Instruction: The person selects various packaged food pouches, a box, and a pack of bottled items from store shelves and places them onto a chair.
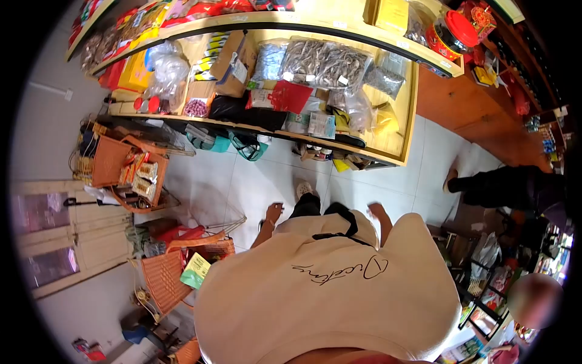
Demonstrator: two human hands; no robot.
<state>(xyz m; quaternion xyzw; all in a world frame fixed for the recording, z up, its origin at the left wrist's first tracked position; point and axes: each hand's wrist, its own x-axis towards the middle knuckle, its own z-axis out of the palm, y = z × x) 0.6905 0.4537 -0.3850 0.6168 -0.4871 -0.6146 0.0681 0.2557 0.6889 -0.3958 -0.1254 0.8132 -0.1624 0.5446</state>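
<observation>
My left hand [274, 212] hangs beside my body over the tiled floor, its fingers curled in. Whether anything small lies in it cannot be made out. On the other side, my right hand [376, 210] is low beside my beige shirt [327, 285], blurred, with its fingers not clear. Neither hand touches the wooden display shelf [405, 142] ahead. On that shelf lie bags of dried goods [327, 64], a red packet [291, 96], a cardboard box [235, 64] and a yellow bag [385, 119].
Wicker chairs stand at left, one [115, 161] holding packets, another [167, 282] with a green-yellow packet [195, 270]. A person in dark clothes [503, 187] is at right. An upper shelf [291, 23] carries a red-lidded jar [451, 34]. Teal bags [247, 145] hang under the display.
</observation>
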